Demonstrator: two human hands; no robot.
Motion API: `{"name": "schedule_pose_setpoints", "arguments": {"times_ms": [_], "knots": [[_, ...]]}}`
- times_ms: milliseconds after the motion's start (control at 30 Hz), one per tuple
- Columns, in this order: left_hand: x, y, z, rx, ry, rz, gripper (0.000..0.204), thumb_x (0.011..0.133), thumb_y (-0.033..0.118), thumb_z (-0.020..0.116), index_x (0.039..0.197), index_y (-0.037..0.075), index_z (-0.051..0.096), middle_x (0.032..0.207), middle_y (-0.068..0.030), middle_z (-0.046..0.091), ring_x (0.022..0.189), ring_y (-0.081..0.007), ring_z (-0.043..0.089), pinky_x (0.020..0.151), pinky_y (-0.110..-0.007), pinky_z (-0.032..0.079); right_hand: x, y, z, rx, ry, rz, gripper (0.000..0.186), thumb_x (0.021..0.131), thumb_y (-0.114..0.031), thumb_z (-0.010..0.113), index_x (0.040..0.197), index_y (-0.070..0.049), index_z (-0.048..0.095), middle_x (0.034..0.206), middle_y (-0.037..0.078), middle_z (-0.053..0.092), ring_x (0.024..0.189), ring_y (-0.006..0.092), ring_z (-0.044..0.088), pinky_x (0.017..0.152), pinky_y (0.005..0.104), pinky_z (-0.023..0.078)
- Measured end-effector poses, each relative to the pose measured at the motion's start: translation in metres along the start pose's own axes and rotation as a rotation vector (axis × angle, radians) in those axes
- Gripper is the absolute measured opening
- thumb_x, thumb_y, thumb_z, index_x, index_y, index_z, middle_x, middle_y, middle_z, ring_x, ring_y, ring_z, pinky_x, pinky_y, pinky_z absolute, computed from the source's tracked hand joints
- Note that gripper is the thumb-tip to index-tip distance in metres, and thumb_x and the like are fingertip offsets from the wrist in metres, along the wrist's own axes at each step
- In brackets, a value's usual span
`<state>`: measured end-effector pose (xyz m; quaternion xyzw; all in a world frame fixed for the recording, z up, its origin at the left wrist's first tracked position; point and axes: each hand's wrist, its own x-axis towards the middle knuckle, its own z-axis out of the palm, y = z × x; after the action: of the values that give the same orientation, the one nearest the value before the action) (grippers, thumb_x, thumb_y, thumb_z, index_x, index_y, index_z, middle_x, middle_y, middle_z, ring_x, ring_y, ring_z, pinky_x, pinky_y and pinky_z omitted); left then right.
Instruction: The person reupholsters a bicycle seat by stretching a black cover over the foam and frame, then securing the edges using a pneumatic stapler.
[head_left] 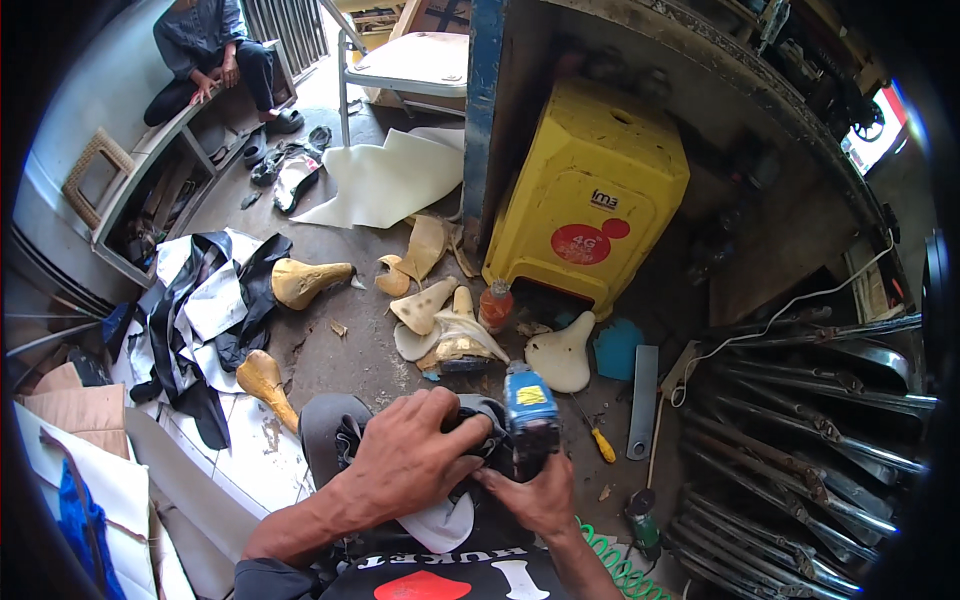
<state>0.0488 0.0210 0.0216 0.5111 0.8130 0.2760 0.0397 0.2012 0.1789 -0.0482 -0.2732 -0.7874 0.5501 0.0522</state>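
Note:
My left hand [415, 450] is closed on a dark saddle piece [478, 425] in my lap, fingers curled over its top. My right hand [532, 492] grips a blue and black staple gun [532, 405] with a yellow label, held upright against the right side of that piece; the contact point is hidden. A white cloth [435, 525] hangs below my hands over my dark shirt. Just beyond them lie pale foam saddle pads [425, 310] in a pile, a white saddle shape [558, 355] and a yellow-handled screwdriver [603, 442].
A yellow plastic stool [585, 180] stands ahead right, beside an orange bottle [497, 310]. Metal tubes [820, 420] are stacked right, near a green coiled hose [620, 570]. Black and white scraps [210, 300] and tan saddle foams [305, 282] lie left. Another person [200, 50] sits at back left.

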Motion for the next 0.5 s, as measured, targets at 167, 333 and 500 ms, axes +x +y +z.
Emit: {"name": "schedule_pose_setpoints", "arguments": {"times_ms": [167, 333, 500], "knots": [[0.002, 0.005, 0.007, 0.104, -0.087, 0.054, 0.047, 0.081, 0.03, 0.086, 0.125, 0.023, 0.074, 0.101, -0.0105, 0.053, 0.092, -0.0291, 0.059, 0.078, -0.042, 0.049, 0.007, 0.002, 0.002, 0.039, 0.018, -0.026, 0.097, 0.073, -0.036, 0.099, 0.147, -0.004, 0.046, 0.124, 0.021, 0.073, 0.114, 0.0389, 0.074, 0.096, 0.0483, 0.059], [-0.003, 0.003, 0.008, 0.109, -0.058, 0.0, 0.05, 0.081, 0.025, 0.086, 0.129, 0.024, 0.074, 0.101, -0.0101, 0.053, 0.093, -0.0295, 0.059, 0.08, -0.042, 0.051, 0.023, 0.0, 0.002, 0.204, -0.076, 0.085, 0.095, 0.074, -0.038, 0.099, 0.147, -0.005, 0.048, 0.121, 0.014, 0.073, 0.116, 0.0283, 0.072, 0.1, 0.0426, 0.056], [0.008, -0.012, -0.004, -0.037, -0.047, -0.006, 0.043, 0.09, 0.02, 0.079, 0.131, 0.018, 0.068, 0.112, -0.0131, 0.059, 0.103, -0.0331, 0.063, 0.095, -0.046, 0.053, 0.04, 0.068, -0.02, 0.165, -0.103, 0.258, 0.08, 0.093, -0.051, 0.079, 0.15, -0.002, 0.049, 0.129, 0.017, 0.069, 0.115, 0.0308, 0.069, 0.099, 0.0395, 0.052]]}}
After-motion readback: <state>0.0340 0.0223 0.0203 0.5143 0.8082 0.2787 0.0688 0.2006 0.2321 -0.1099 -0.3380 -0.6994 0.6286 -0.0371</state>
